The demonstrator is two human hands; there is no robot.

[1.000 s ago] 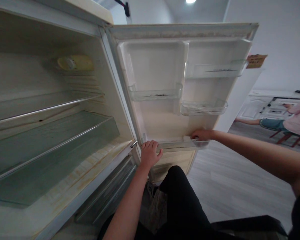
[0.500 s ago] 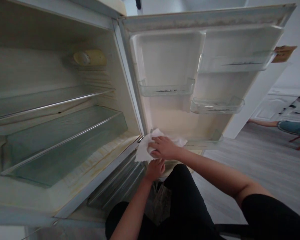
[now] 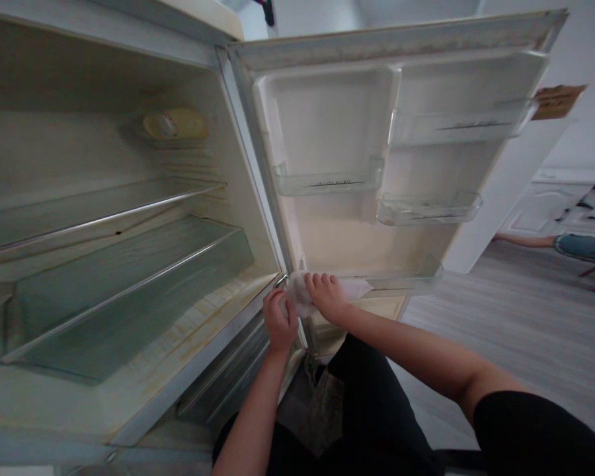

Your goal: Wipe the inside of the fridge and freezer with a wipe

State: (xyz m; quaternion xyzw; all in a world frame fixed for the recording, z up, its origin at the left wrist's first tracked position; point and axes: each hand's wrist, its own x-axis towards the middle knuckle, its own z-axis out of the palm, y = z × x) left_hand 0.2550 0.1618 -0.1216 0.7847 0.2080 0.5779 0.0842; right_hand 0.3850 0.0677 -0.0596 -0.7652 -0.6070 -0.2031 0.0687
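Note:
A white paper towel (image 3: 301,295) is bunched at the lower hinge side of the open fridge door (image 3: 367,244). My right hand (image 3: 328,301) grips it from above, with a loose corner sticking out to the right under the wrist. My left hand (image 3: 279,320) is at the towel's left end, fingers curled, by the front edge of the fridge body. Its fingertips seem to pinch the towel's edge, though the contact is partly hidden. Just above the right hand runs the door's clear bottom bin (image 3: 416,277).
The fridge interior on the left has a glass shelf (image 3: 99,210), a clear drawer (image 3: 143,297) and a yellow lamp cover (image 3: 178,123). Clear bins (image 3: 330,182) line the door. Below is a second open compartment (image 3: 228,370). A person's leg (image 3: 530,240) shows at far right.
The spread paper towel has been gathered into a smaller bundle. My left hand has moved up and left, from below the right hand to the towel's left end. My right hand has shifted slightly.

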